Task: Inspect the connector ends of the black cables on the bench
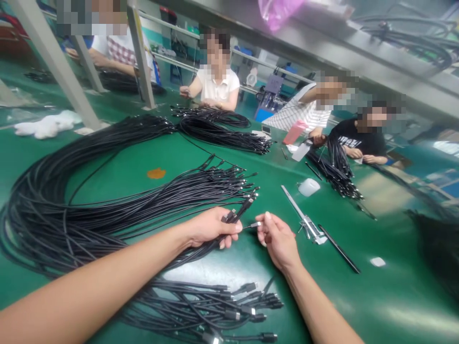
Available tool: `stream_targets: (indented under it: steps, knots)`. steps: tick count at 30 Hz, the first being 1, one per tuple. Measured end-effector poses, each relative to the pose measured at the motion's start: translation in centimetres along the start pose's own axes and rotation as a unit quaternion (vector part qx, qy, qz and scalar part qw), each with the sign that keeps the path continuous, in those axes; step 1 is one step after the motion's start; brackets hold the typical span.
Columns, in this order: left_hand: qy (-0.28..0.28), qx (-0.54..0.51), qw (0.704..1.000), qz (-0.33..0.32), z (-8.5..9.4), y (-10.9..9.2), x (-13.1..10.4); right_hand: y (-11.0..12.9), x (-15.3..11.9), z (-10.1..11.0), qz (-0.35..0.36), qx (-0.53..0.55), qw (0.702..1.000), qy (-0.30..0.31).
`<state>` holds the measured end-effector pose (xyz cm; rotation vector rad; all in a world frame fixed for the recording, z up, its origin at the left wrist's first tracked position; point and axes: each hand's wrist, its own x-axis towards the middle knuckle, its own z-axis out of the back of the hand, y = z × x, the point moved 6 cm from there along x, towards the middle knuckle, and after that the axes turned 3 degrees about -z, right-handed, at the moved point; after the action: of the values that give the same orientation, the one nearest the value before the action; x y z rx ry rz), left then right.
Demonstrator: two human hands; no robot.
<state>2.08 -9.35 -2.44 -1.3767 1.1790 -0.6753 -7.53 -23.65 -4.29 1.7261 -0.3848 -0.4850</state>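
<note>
My left hand (pixel 210 225) is closed around a few black cables (pixel 246 204), whose plug ends stick out past the thumb. One cable plug (pixel 254 225) points right from that grip, and the fingers of my right hand (pixel 279 239) pinch its metal tip. Behind the left hand, a thick bundle of black cables (pixel 179 193) curves round from the left, plugs facing right. Below my wrists, another group of cables (pixel 201 306) lies on the green table (pixel 333 306) with its connectors spread out.
Right of my hands lie a caliper (pixel 299 212), a black pen (pixel 339 249), a white roll (pixel 309 187) and a small white piece (pixel 377 262). Metal posts (pixel 57 62) rise at the left. Several people (pixel 217 86) handle cables across the table.
</note>
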Motion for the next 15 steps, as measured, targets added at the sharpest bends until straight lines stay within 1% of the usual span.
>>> stream_targets:
  steps: [4, 7, 10, 12, 15]
  knots:
    - [0.006, 0.003, 1.0, -0.004, -0.1, -0.4, -0.3, -0.4, -0.9, -0.1, -0.003, -0.073, 0.997, 0.029]
    - [0.0, 0.025, 1.0, -0.007, -0.3, -0.7, -0.5, 0.0, -1.5, -0.1, 0.009, -0.075, 0.996, 0.037]
    - [-0.012, 0.049, 0.999, 0.001, -0.4, -0.7, -0.5, 0.9, -1.9, -0.2, 0.042, -0.08, 0.995, 0.046]
    - [-0.017, 0.055, 0.998, 0.008, -0.5, -0.6, -0.4, 1.4, -2.0, -0.2, 0.071, -0.094, 0.992, 0.04]
    - [-0.01, 0.058, 0.998, 0.011, -0.7, -0.5, -0.2, 2.0, -2.1, 0.0, 0.108, -0.125, 0.986, 0.027]
